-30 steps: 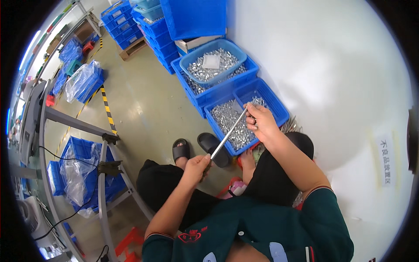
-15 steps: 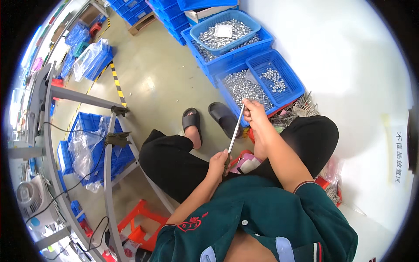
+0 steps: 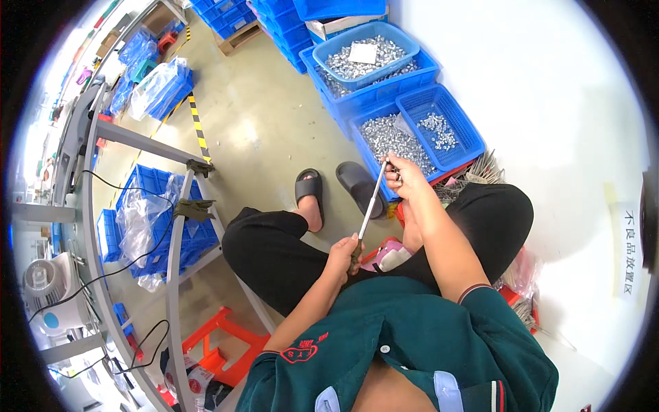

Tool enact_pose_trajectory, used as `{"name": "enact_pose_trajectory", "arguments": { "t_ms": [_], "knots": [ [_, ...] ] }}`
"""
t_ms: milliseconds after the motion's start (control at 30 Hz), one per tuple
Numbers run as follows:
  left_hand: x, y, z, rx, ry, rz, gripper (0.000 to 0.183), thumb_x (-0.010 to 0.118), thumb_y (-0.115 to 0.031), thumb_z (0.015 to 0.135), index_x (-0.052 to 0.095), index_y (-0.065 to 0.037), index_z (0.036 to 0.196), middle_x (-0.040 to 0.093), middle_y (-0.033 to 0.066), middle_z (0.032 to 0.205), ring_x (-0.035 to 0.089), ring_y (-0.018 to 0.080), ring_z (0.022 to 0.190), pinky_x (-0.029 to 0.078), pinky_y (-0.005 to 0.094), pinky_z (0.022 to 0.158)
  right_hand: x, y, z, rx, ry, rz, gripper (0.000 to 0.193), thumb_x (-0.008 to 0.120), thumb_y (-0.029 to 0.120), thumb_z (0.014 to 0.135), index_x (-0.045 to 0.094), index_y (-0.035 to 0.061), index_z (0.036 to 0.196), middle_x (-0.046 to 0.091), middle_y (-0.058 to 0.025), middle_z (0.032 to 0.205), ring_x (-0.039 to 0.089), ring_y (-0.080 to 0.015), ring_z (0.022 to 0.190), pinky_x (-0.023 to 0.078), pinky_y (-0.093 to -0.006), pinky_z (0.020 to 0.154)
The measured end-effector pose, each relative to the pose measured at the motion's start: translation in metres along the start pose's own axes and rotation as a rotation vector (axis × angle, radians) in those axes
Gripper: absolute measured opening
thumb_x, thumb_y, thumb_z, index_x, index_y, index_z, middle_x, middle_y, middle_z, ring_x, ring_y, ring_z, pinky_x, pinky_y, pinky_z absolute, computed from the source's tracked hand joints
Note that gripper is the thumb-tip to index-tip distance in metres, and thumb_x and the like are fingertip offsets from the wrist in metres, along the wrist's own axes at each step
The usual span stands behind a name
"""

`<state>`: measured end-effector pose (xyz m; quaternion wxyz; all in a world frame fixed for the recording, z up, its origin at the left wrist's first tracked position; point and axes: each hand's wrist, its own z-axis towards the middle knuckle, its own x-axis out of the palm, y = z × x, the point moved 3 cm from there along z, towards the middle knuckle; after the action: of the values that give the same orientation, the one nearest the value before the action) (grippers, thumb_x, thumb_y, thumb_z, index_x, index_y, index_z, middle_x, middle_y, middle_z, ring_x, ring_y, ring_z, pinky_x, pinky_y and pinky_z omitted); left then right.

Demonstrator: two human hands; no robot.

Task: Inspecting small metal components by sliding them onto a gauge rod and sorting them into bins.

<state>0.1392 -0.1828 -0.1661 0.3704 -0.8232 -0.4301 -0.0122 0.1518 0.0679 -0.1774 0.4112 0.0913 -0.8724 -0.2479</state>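
Observation:
A thin silver metal rod slants between my two hands above my lap. My left hand is closed round its lower end, where something dark shows beside the fingers. At the upper end, the fingertips of my right hand pinch the tip; whether a small part sits there is hidden. Just beyond the right hand stands a blue bin of small shiny metal parts. A shallow blue basket with fewer such parts rests on that bin's right side.
Behind it, a light-blue basket of metal pieces sits on another blue bin. Bundles of thin rods lie by my right knee. A grey metal frame, a red stool and a fan are at left.
The view has shifted slightly, so the surroundings sit a little farther right and lower. Both hands keep their hold on the rod, with almost no movement.

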Motion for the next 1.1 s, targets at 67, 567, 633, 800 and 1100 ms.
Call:
{"name": "enact_pose_trajectory", "arguments": {
  "t_ms": [67,567,633,800,1100],
  "knots": [
    [0.000,-0.001,-0.001,0.012,0.011,0.004,0.034,0.044,-0.038,0.092,0.050,-0.008,0.076,0.044,0.0034,0.053,0.035,0.0121,0.035,0.026,0.0247,0.032,0.000,0.002,0.001,0.002,-0.005,0.007,0.025,0.055,0.028,0.089,0.054,0.0029,0.089,0.043,0.0001,0.067,0.035,-0.0058,0.049,0.024,-0.0182,0.036],
    [0.000,-0.008,-0.003,0.073,0.041,-0.041,0.035,0.044,-0.038,0.092,0.051,-0.007,0.078,0.046,0.0038,0.055,0.037,0.0121,0.036,0.028,0.0252,0.034,0.008,0.014,-0.009,-0.111,0.066,-0.010,0.020,0.056,0.019,0.088,0.057,0.0032,0.099,0.052,-0.0031,0.077,0.040,-0.0053,0.053,0.029,-0.0169,0.039],
    [0.000,-0.008,-0.003,0.075,0.035,-0.044,0.035,0.044,-0.038,0.092,0.051,-0.007,0.078,0.046,0.0039,0.055,0.037,0.0121,0.036,0.028,0.0253,0.033,0.008,0.015,-0.011,-0.100,0.051,-0.016,0.020,0.055,0.019,0.088,0.058,0.0028,0.100,0.052,-0.0035,0.078,0.040,-0.0054,0.054,0.030,-0.0167,0.040],
    [0.001,-0.007,0.000,0.068,0.031,-0.060,0.036,0.045,-0.038,0.092,0.051,-0.007,0.076,0.045,0.0037,0.053,0.038,0.0121,0.036,0.028,0.0252,0.033,0.009,0.017,-0.014,-0.083,0.034,-0.014,0.021,0.054,0.016,0.088,0.058,0.0018,0.102,0.054,-0.0044,0.083,0.042,-0.0056,0.056,0.031,-0.0165,0.042],
    [0.004,-0.009,0.001,0.060,0.041,-0.049,0.035,0.045,-0.037,0.092,0.051,-0.006,0.077,0.045,0.0044,0.054,0.037,0.0129,0.037,0.029,0.0252,0.034,0.006,0.017,-0.011,-0.116,0.028,-0.031,0.021,0.055,0.010,0.086,0.058,0.0025,0.105,0.057,-0.0050,0.082,0.043,-0.0055,0.056,0.032,-0.0173,0.042]
  ]
}}
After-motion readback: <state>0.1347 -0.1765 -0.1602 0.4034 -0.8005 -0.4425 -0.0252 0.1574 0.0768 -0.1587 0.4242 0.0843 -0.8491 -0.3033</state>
